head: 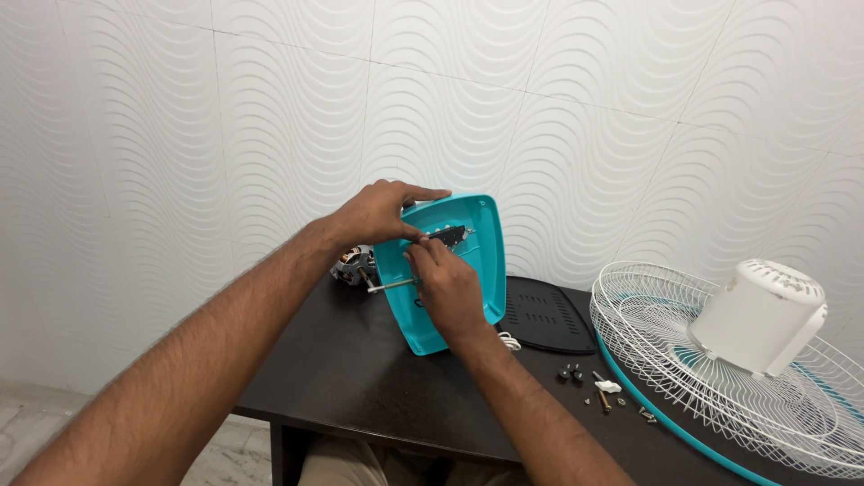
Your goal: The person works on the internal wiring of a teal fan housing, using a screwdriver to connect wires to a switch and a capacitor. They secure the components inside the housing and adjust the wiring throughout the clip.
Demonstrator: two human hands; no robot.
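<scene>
A turquoise plastic fan base cover (pixel 481 261) stands tilted on its edge on the dark table (pixel 360 378). My left hand (pixel 378 214) grips its top left corner and holds it up. My right hand (pixel 447 283) rests against the inner face of the cover, with its fingertips pinching at a small black part (pixel 453 236) mounted there. A thin metal shaft (pixel 389 286) sticks out to the left of the cover. Behind it lies a fan motor (pixel 351 265), partly hidden.
A flat black vented panel (pixel 546 315) lies behind the cover. To the right lie a white wire fan guard (pixel 702 378) with a turquoise rim and a white motor housing (pixel 763 315) on it. Loose screws and small parts (pixel 603 391) are scattered nearby. A patterned white wall stands behind.
</scene>
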